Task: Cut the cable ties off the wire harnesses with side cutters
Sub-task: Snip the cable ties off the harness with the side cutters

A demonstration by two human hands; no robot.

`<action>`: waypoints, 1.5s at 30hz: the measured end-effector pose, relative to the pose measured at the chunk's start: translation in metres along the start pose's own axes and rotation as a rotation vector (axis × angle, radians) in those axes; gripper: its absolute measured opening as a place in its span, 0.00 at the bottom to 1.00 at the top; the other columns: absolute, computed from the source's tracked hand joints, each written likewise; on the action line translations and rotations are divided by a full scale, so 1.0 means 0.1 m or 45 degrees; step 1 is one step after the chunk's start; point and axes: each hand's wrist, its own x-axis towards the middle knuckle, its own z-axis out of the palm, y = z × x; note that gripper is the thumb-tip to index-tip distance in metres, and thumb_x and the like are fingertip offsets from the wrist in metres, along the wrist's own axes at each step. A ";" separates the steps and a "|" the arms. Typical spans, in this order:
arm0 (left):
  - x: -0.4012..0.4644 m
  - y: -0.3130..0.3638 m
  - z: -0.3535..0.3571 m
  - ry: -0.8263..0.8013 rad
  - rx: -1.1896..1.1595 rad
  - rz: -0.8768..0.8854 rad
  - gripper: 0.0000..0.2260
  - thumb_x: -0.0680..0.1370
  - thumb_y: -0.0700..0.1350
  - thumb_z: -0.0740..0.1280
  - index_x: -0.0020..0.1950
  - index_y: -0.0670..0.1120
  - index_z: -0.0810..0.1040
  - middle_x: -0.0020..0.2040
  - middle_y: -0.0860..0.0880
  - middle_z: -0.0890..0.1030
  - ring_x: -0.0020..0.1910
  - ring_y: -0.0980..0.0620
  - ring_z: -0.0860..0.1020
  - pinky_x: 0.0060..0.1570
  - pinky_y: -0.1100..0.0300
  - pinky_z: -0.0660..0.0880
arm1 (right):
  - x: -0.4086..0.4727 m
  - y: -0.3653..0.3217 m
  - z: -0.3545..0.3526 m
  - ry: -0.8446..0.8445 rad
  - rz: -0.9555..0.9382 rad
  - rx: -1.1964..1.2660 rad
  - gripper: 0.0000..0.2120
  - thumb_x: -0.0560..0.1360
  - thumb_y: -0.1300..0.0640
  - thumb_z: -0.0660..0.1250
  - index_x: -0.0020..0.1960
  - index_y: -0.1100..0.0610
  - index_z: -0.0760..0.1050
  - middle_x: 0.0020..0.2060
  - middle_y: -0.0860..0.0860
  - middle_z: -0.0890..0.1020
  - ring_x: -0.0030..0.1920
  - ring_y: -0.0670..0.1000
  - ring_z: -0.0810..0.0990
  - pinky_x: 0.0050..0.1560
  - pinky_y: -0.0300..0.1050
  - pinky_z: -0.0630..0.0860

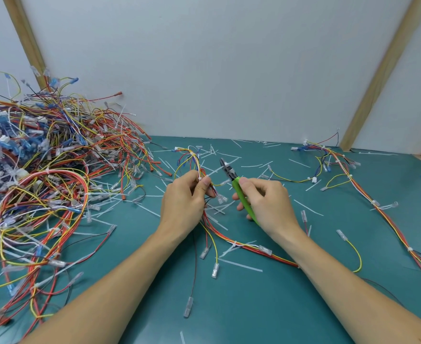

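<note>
L hand (188, 194) pinches harness (199, 170) at a tie (200, 179); R hand (266, 199) grips side cutters (231, 176). Nip tie only, w/o nicking wires.

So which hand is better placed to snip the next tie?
The right hand: it grips the green side cutters, tips toward the harness that the left hand holds.

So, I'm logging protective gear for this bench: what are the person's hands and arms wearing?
Nothing shows: the left hand and right hand are bare, without gloves, rings or a watch. Both forearms are bare down to the frame edge; no sleeve is in view.
</note>
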 end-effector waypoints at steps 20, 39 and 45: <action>0.07 -0.04 -0.05 -0.131 -0.035 -0.017 0.14 0.83 0.45 0.64 0.39 0.45 0.77 0.34 0.56 0.84 0.28 0.55 0.76 0.36 0.56 0.74 | 0.10 0.03 -0.20 -0.226 -0.026 -0.135 0.12 0.80 0.45 0.68 0.44 0.47 0.86 0.39 0.42 0.87 0.38 0.44 0.86 0.47 0.51 0.79; 0.04 -0.05 -0.06 0.030 0.384 0.080 0.13 0.83 0.54 0.62 0.41 0.50 0.71 0.35 0.54 0.82 0.38 0.46 0.76 0.35 0.53 0.68 | 0.08 -0.09 -0.12 -0.435 0.273 0.167 0.15 0.84 0.50 0.64 0.52 0.60 0.84 0.42 0.53 0.88 0.37 0.53 0.86 0.32 0.47 0.79; 0.03 -0.03 -0.04 0.042 0.317 0.093 0.12 0.82 0.54 0.63 0.42 0.49 0.73 0.35 0.55 0.83 0.37 0.48 0.77 0.38 0.52 0.73 | 0.05 -0.10 -0.07 -0.444 0.243 0.147 0.15 0.84 0.50 0.64 0.49 0.57 0.85 0.42 0.51 0.89 0.38 0.53 0.87 0.34 0.47 0.80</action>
